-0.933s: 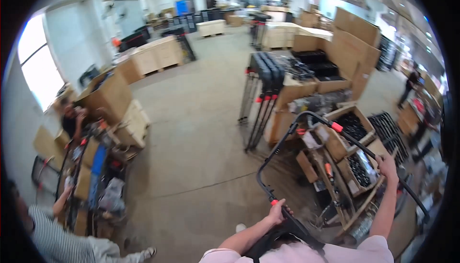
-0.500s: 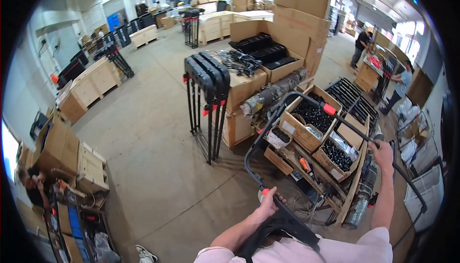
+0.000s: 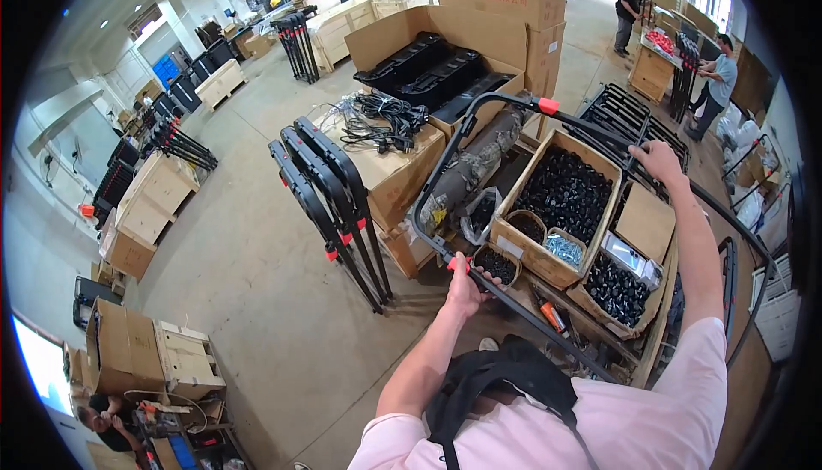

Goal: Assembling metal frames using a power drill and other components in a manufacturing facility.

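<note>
Both of my hands hold a bent black tubular frame (image 3: 591,129) with red joint pieces, raised over the parts bench. My left hand (image 3: 465,288) is closed around its near side, beside a red joint. My right hand (image 3: 661,163) grips the tube on the far right. Below the frame lies a cardboard box (image 3: 529,258) of small black parts, with a bag of silvery fasteners (image 3: 564,248) in it. A smaller box of black plastic pieces (image 3: 615,288) sits nearer me. An orange-and-black tool (image 3: 553,318) lies at the bench's near edge.
Several similar black frames (image 3: 330,183) stand on the floor to the left. Beyond are black cables (image 3: 381,117) on a carton, an open box of black trays (image 3: 437,74) and a wrapped roll (image 3: 473,166). Two people (image 3: 629,18) work at the far right, another (image 3: 111,425) at lower left.
The held frame and both my hands have moved up in the view, farther out over the boxes. The whole view has shifted closer to the bench. Both grips stay on the frame.
</note>
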A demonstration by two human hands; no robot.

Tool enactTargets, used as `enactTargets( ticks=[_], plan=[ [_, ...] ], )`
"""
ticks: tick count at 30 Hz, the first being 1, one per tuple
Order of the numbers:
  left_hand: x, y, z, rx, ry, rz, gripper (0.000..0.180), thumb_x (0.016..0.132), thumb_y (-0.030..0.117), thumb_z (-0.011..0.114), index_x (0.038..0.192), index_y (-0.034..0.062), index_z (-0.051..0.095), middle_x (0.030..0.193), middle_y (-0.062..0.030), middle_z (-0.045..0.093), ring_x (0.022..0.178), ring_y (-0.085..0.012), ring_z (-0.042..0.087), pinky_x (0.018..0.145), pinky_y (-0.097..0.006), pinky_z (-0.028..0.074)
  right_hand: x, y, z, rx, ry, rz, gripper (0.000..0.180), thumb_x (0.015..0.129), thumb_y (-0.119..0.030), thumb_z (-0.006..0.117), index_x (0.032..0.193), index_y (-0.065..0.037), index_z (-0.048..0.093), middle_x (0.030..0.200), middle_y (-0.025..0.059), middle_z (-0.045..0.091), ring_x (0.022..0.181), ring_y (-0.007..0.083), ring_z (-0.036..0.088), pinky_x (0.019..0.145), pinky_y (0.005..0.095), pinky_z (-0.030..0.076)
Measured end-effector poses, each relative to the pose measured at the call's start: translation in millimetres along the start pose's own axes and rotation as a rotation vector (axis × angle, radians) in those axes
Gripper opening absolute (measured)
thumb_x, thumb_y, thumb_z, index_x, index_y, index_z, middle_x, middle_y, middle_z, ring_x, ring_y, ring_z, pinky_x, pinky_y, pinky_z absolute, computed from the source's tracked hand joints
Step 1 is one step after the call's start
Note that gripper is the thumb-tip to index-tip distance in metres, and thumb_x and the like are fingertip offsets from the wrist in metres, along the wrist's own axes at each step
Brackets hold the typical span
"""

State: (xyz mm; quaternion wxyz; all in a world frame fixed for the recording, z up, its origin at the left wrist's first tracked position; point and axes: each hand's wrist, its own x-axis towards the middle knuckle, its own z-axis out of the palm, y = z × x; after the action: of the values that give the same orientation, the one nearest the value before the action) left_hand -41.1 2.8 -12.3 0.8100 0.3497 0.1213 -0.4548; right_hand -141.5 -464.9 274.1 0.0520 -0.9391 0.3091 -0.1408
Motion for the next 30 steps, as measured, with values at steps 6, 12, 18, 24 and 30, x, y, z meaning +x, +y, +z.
enactTargets(
  ticks=[6,12,18,24,30],
  plan=[
    [42,31,7,-0.025,0.081,-0.046,0.074,0.096,0.080,0.051,0.112,0.0086,0.049,0.094,-0.0105,0.062,0.091,-0.0378,0.071,0.090,-0.062,0.060,58,14,62,0.014,-0.120,0.094,0.053,0.096,-0.053,0.069,0.110,-0.004,0.081,0.101,0.0244,0.077,0.100,0.0414,0.074,0.092,0.0489,0.056],
    [66,36,34,0.120,0.243,-0.055,0.077,0.096,0.081,0.051,0.116,0.0059,0.047,0.097,-0.0112,0.061,0.090,-0.0353,0.071,0.086,-0.059,0.061,83,53,114,0.052,-0.171,0.136,0.055,0.096,-0.055,0.068,0.100,-0.001,0.080,0.096,0.0248,0.076,0.096,0.0406,0.074,0.087,0.0491,0.056],
    [85,23,16,0.200,0.286,-0.065,0.079,0.096,0.080,0.054,0.124,0.0063,0.047,0.121,-0.0193,0.057,0.102,-0.0408,0.069,0.097,-0.060,0.054,87,92,170,0.219,-0.313,0.201,0.068,0.092,-0.069,0.066,0.101,-0.003,0.080,0.100,0.0215,0.077,0.098,0.0367,0.075,0.088,0.0487,0.057],
    [97,29,-3,0.273,0.321,-0.057,0.085,0.096,0.087,0.037,0.118,0.0073,0.056,0.103,-0.0110,0.062,0.094,-0.0337,0.057,0.099,-0.055,0.048,83,106,199,0.125,-0.303,0.186,0.065,0.093,-0.066,0.065,0.108,-0.004,0.080,0.109,0.0229,0.076,0.106,0.0400,0.073,0.094,0.0510,0.058],
    [101,28,-12,0.330,0.308,-0.085,0.089,0.092,0.090,0.044,0.115,0.0058,0.060,0.102,-0.0103,0.066,0.094,-0.0298,0.062,0.093,-0.052,0.052,51,117,240,0.094,-0.275,0.300,0.055,0.095,-0.061,0.066,0.106,-0.010,0.081,0.103,0.0167,0.079,0.104,0.0374,0.075,0.098,0.0504,0.057]
  ],
)
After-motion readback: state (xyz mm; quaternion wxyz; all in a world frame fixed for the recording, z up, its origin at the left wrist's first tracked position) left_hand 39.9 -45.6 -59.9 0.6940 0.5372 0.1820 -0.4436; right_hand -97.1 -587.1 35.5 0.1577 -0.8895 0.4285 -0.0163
